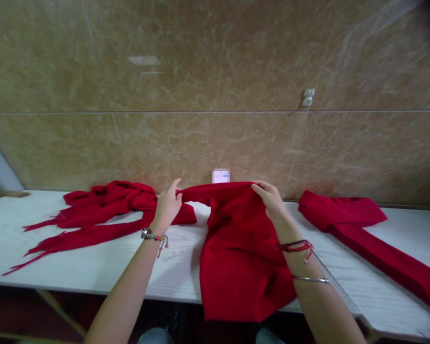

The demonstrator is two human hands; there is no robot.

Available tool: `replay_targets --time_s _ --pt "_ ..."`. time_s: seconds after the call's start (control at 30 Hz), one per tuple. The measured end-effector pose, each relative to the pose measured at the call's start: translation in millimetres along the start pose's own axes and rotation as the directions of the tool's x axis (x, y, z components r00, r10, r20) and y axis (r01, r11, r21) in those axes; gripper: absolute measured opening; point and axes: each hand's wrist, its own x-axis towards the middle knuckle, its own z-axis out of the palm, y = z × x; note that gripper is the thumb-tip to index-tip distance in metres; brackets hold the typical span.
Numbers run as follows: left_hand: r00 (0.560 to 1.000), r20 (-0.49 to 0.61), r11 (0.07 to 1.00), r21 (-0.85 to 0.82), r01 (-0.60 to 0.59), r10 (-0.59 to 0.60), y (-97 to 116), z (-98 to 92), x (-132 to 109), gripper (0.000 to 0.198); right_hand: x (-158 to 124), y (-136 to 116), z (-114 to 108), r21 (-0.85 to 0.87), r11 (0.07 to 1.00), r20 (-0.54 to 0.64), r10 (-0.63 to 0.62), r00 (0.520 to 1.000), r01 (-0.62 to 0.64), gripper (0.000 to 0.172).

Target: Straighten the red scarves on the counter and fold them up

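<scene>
A red scarf [243,248] is stretched between my two hands, its upper edge taut and its wide part draping down over the table's front edge. My left hand [169,205] pinches the narrow end of that upper edge. With thumb and fingers, my right hand [270,198] grips the upper right corner. Beside my left hand lies a crumpled red fringed scarf [107,205], its tassels pointing left. To the right of my right arm, another red scarf [344,212] lies folded in a long strip that runs toward the lower right.
The scarves lie on a white wood-grain table [179,267] against a tan marble-tiled wall [215,138]. A phone [221,176] with a lit screen leans at the wall behind the held scarf. A small white fixture [308,97] is on the wall at the right. A seam crosses the tabletop at right.
</scene>
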Motion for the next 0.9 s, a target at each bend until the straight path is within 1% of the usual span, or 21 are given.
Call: replay_targets --time_s 0.03,0.1,0.17,0.2,0.23,0.27,0.3,0.33,0.37,0.4,0.47,0.5,0.53,0.57,0.6,0.67,0.7,0.73,0.77,0.83,0.9 --pt "1.000 0.005 0.991 -0.133 -0.011 0.012 2 -2.5 2 0.046 0 -5 -6 0.047 0.999 -0.035 -0.003 0.999 0.004 0.027" --pt "0.998 0.032 0.916 -0.400 -0.040 0.057 8 -5.7 6 0.045 0 -12 -15 0.091 0.995 -0.122 -0.020 0.992 0.032 0.028" --pt "0.992 0.070 0.834 -0.550 -0.048 0.103 12 -6.7 8 0.046 0 -16 -22 0.071 0.995 -0.223 -0.056 0.973 0.073 0.029" --pt "0.989 0.097 0.833 -0.552 -0.043 0.115 13 -6.0 8 0.046 0 -15 -24 0.011 0.996 -0.264 -0.088 0.961 0.094 0.028" --pt "0.985 0.131 0.866 -0.499 -0.031 0.110 13 -4.2 8 0.047 -1 -14 -26 -0.093 0.990 -0.276 -0.126 0.953 0.104 0.027" --pt "0.981 0.173 0.921 -0.390 -0.010 0.083 13 -1.1 7 0.048 -2 -10 -27 -0.231 0.968 -0.243 -0.158 0.957 0.102 0.026" --pt "0.977 0.211 0.973 -0.228 0.027 0.022 11 3.0 5 0.048 -4 -6 -26 -0.388 0.917 -0.155 -0.168 0.974 0.096 0.024" --pt "0.970 0.236 0.997 -0.032 0.075 -0.065 10 8.0 2 0.049 -7 -2 -25 -0.539 0.836 -0.019 -0.136 0.991 0.104 0.022" --pt "0.957 0.248 0.981 0.160 0.112 -0.149 10 13.3 -1 0.049 -10 3 -22 -0.658 0.740 0.144 -0.055 0.988 0.137 0.024" --pt "0.942 0.265 0.943 0.310 0.120 -0.207 10 18.3 -5 0.048 -13 7 -19 -0.732 0.652 0.307 0.058 0.950 0.197 0.028" --pt "0.907 0.359 0.896 0.442 0.043 -0.220 14 26.0 -12 0.045 -19 14 -10 -0.766 0.546 0.536 0.250 0.807 0.340 0.041" --pt "0.886 0.420 0.893 0.449 -0.013 -0.198 16 28.3 -14 0.044 -21 15 -5 -0.755 0.523 0.597 0.299 0.745 0.395 0.044" --pt "0.860 0.479 0.895 0.442 -0.061 -0.178 19 29.4 -17 0.046 -22 16 -1 -0.745 0.510 0.628 0.322 0.708 0.429 0.045" --pt "0.828 0.530 0.893 0.442 -0.087 -0.182 21 29.8 -18 0.052 -22 16 2 -0.743 0.502 0.637 0.330 0.697 0.442 0.043" --pt "0.793 0.572 0.886 0.454 -0.096 -0.207 23 29.5 -19 0.060 -22 15 5 -0.753 0.496 0.625 0.333 0.706 0.432 0.041" --pt "0.741 0.610 0.867 0.492 -0.076 -0.281 22 28.0 -20 0.069 -19 14 6 -0.793 0.488 0.557 0.338 0.758 0.365 0.037" --pt "0.731 0.610 0.862 0.503 -0.059 -0.306 20 26.7 -19 0.066 -17 14 5 -0.815 0.483 0.509 0.333 0.794 0.319 0.036" --pt "0.734 0.596 0.856 0.516 -0.040 -0.325 16 24.8 -19 0.060 -15 15 4 -0.834 0.478 0.455 0.317 0.832 0.275 0.037" --pt "0.761 0.559 0.855 0.519 -0.012 -0.329 12 22.1 -17 0.052 -13 15 1 -0.848 0.474 0.405 0.288 0.868 0.238 0.038" --pt "0.838 0.455 0.871 0.489 0.046 -0.299 2 14.2 -13 0.041 -10 16 -5 -0.858 0.477 0.322 0.213 0.922 0.189 0.038" --pt "0.896 0.377 0.907 0.416 0.062 -0.234 -7 3.2 -6 0.042 -9 15 -10 -0.852 0.495 0.284 0.158 0.946 0.173 0.037"
